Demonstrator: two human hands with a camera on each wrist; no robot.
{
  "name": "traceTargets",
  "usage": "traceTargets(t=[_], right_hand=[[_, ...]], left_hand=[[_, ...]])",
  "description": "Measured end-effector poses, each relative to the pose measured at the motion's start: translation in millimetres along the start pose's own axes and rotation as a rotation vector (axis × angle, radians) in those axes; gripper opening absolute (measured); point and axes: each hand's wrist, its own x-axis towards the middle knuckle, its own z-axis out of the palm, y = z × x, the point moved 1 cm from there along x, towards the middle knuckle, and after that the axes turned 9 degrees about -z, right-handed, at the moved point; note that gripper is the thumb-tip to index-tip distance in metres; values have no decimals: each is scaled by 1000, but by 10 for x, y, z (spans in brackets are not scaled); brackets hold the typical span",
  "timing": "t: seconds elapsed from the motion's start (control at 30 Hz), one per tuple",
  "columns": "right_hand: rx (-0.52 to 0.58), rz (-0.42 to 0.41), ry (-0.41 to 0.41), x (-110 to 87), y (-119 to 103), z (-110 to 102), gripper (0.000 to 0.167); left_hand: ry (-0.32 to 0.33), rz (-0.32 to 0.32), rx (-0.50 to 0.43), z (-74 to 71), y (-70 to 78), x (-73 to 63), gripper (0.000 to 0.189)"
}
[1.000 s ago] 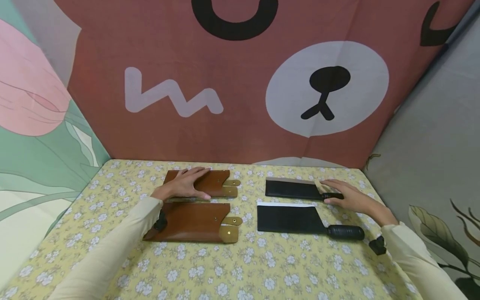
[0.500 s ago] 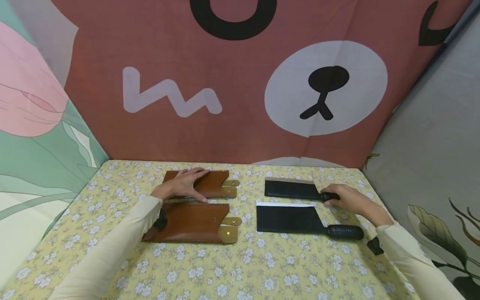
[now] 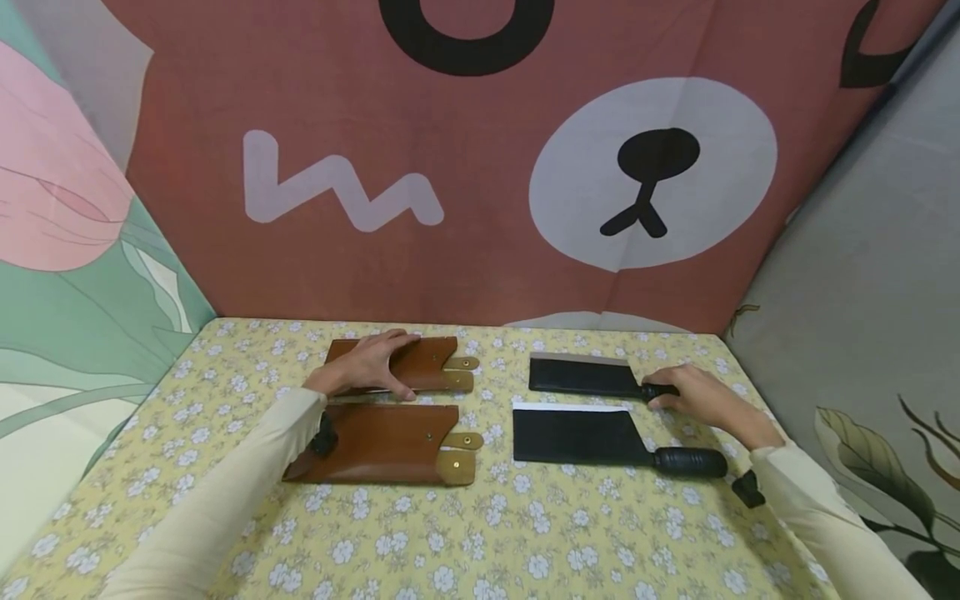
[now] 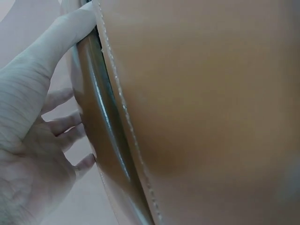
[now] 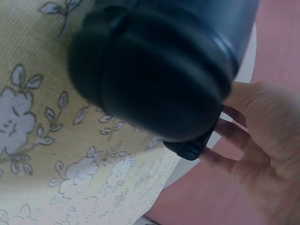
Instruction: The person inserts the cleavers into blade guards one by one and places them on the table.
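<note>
In the head view, two brown leather cleaver sheaths lie one behind the other on the left. My left hand (image 3: pixel 367 364) lies across the far sheath (image 3: pixel 423 362), thumb at its near edge and fingers spread toward its far edge. Just in front is the larger near sheath (image 3: pixel 382 442), whose stitched edge also fills the left wrist view. On the right, my right hand (image 3: pixel 701 396) pinches the black handle of the far cleaver (image 3: pixel 581 377), which has a dark blade. The near cleaver (image 3: pixel 577 435) lies in front; its thick handle (image 5: pixel 154 70) looms large in the right wrist view.
A yellow floral cloth (image 3: pixel 495 533) covers the table. Behind it hangs a reddish-brown backdrop (image 3: pixel 480 275) with a cartoon face, and printed fabric stands at both sides. Each sheath has a tan strap with a snap, such as the near strap (image 3: pixel 465 441).
My right hand's fingers have drawn in from extended over the far cleaver to a pinch on its handle. The left hand stays on the far sheath; the cleavers and sheaths keep their places.
</note>
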Motion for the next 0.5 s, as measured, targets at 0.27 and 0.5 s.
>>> traceTargets(t=[0.27, 0.5], right_hand=[[-27, 8, 39, -26, 0, 39, 41], [-74, -19, 89, -39, -34, 38, 43]], left_hand=[[23, 16, 4, 5, -1, -9, 110], [44, 22, 37, -7, 15, -19, 109]])
